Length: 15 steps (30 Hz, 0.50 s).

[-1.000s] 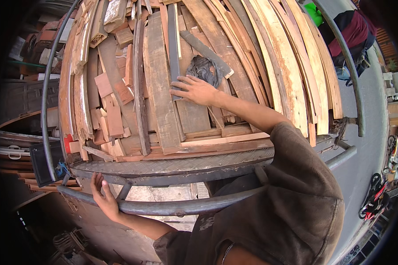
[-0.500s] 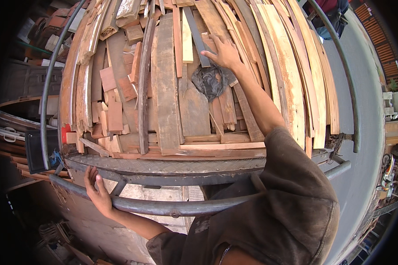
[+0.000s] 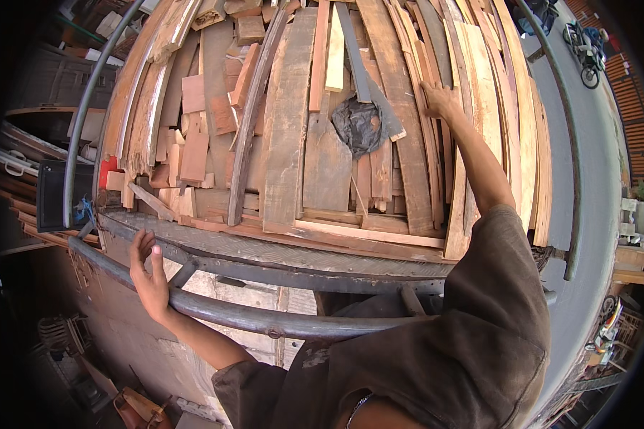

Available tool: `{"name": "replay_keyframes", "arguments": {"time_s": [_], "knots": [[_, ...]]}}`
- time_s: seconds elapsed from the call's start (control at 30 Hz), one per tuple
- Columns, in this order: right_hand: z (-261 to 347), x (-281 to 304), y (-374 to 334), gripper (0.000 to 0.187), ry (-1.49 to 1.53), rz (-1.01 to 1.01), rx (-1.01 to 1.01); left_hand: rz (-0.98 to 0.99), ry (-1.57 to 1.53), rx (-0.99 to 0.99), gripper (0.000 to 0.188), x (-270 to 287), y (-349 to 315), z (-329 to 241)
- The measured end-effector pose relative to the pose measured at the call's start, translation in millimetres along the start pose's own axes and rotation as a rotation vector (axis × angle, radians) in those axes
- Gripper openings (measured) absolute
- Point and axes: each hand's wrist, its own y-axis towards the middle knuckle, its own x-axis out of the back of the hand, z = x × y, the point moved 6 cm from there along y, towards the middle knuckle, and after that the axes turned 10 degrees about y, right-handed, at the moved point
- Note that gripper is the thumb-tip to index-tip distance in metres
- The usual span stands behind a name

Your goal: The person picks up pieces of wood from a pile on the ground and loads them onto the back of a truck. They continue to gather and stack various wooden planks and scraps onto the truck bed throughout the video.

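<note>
Stacked wooden planks fill the truck bed in front of me. My right hand (image 3: 441, 101) reaches out over the right half, its fingers bent down and apart, touching the long narrow wooden strips (image 3: 416, 129). Whether they grip a strip is not clear. Left of it lie a crumpled black plastic bag (image 3: 358, 129), a dark grey strip (image 3: 353, 53) with its near end at the bag, and a pale yellow strip (image 3: 335, 61). My left hand (image 3: 149, 275) is open and holds nothing, palm upward, with its wrist by the curved metal rail (image 3: 265, 322).
A textured metal ledge (image 3: 286, 250) edges the load on my side. Upright metal bars rise at the left (image 3: 86, 107) and right (image 3: 558, 114). Short wood offcuts (image 3: 194, 157) lie at the left. A road (image 3: 587, 164) with a parked motorcycle (image 3: 587, 53) runs along the right.
My right hand has moved right, from beside the dark grey strip to the narrow strips, and its fingers now bend down. The view has shifted slightly. My left hand stays by the rail.
</note>
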Motion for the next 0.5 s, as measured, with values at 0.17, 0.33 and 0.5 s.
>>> {"name": "replay_keyframes", "arguments": {"time_s": [0.17, 0.33, 0.5], "knots": [[-10, -7, 11, 0.072, 0.122, 0.066, -0.062, -0.052, -0.017, -0.003, 0.044, 3, -2, -1], [-21, -16, 30, 0.074, 0.268, 0.095, 0.011, -0.084, -0.077, 0.023, 0.042, 4, -4, -2], [-22, -10, 35, 0.058, 0.273, 0.11, 0.145, -0.088, -0.078, 0.01, 0.042, 4, -5, 1]]}}
